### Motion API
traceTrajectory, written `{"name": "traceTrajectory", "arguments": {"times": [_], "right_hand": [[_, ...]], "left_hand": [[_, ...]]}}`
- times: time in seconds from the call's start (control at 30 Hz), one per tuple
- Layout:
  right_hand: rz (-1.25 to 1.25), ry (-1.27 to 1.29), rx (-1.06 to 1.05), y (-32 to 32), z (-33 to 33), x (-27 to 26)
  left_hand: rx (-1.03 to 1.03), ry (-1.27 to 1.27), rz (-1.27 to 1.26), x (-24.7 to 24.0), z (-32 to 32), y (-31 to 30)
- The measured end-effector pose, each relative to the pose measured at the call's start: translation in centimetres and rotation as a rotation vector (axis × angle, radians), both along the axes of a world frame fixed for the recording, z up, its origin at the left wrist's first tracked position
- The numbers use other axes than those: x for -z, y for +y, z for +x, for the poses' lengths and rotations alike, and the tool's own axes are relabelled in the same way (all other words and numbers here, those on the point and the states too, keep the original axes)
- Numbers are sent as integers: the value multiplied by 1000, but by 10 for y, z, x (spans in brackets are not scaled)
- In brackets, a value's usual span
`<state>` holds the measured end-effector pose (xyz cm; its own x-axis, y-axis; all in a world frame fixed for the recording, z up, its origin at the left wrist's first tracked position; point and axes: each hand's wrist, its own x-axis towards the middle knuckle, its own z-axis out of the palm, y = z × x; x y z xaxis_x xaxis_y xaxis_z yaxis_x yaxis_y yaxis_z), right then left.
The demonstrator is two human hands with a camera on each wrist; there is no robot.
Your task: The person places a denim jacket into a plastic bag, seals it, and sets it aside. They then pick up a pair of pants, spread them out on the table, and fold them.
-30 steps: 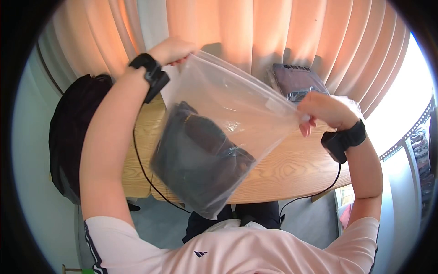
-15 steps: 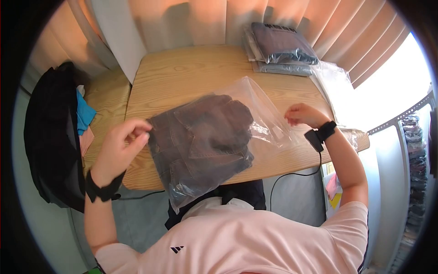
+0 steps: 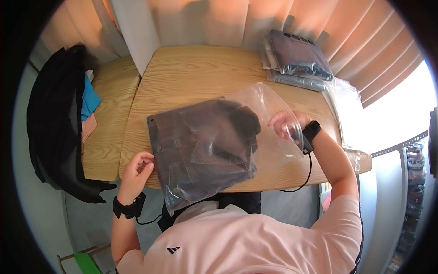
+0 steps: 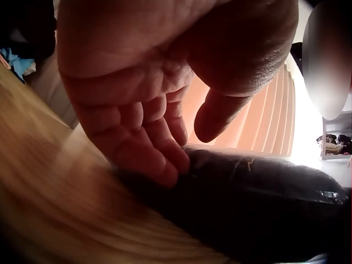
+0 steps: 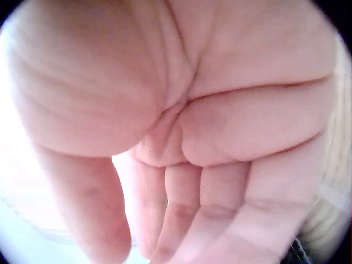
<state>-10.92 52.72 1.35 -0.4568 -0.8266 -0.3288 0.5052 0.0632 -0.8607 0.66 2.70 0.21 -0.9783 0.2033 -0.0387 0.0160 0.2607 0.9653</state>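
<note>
A folded dark denim garment [image 3: 205, 141] with buttons and stitched seams lies in a clear plastic bag [image 3: 269, 102] on the table. The bag's bare end spreads to the right of the garment. My right hand [image 3: 285, 124] reaches in at this end, with the film over part of it and the fingers extended. In the right wrist view the palm and loosely bent fingers [image 5: 220, 187] hold nothing. At the bag's left side my left hand [image 3: 138, 170] has its fingertips right at the edge. The left wrist view shows the thumb [image 4: 217, 118] apart from the bag.
Bagged folded garments [image 3: 299, 57] are stacked at the back right, beside more clear plastic [image 3: 349, 109] along the right edge. A black cloth heap [image 3: 57, 123] and a blue cloth [image 3: 91, 97] lie on the left. Cables run from both wrist cameras.
The bag, held up by both hands a second ago, now lies on the table. My right hand has moved left into its bare end; the left hand has come to its left edge.
</note>
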Motion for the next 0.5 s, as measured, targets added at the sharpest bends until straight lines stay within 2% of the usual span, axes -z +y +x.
{"name": "traceTrajectory", "arguments": {"times": [0.03, 0.07, 0.13, 0.27, 0.33, 0.37, 0.43, 0.47, 0.5], "right_hand": [[-156, 3, -55, -3, -4, -3], [-153, -1, -63, -12, -2, -7], [159, 407, 185, -29, 5, -10], [301, 464, 258, -54, 15, -26], [-191, 238, 193, -61, 16, -21], [-188, 233, 179, -65, 15, -24], [238, 574, -6, -77, 16, -36], [235, 570, -21, -83, 17, -36], [300, 813, -74, -90, 18, -35]], "left_hand": [[-9, -5, 8, 3, 0, -1], [-15, -14, 16, 6, 0, -1], [-30, -24, 29, 10, -1, -2], [-75, -66, 78, 10, 0, 2], [-76, -60, 71, 11, 1, 2], [-66, -48, 57, 11, 1, 1], [-73, -56, 68, 9, 2, 3], [-64, -59, 74, 8, 2, 3], [-79, -63, 75, 6, 2, 4]]}}
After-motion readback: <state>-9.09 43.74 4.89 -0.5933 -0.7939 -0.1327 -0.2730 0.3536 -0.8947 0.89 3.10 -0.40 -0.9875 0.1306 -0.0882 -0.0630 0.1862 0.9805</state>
